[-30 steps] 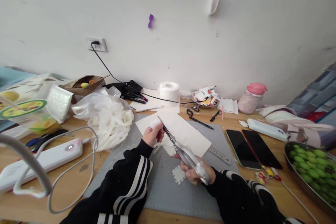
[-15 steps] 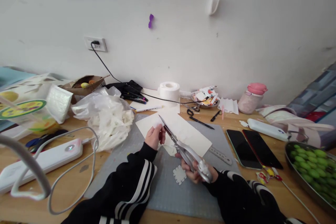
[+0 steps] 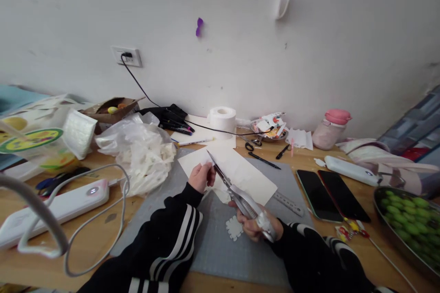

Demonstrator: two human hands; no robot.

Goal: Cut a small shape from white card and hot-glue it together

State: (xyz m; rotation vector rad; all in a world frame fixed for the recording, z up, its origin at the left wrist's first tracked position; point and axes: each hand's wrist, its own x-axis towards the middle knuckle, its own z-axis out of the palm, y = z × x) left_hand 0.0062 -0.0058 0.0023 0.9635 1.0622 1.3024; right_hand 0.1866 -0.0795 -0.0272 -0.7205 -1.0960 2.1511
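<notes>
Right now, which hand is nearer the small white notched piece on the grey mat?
Right. The right hand is just right of the notched piece; the left hand is farther off, beyond it and leftward.

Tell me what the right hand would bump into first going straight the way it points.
The right hand would likely meet the left hand, beside the blades of the scissors, though depth is unclear and it might pass above.
</notes>
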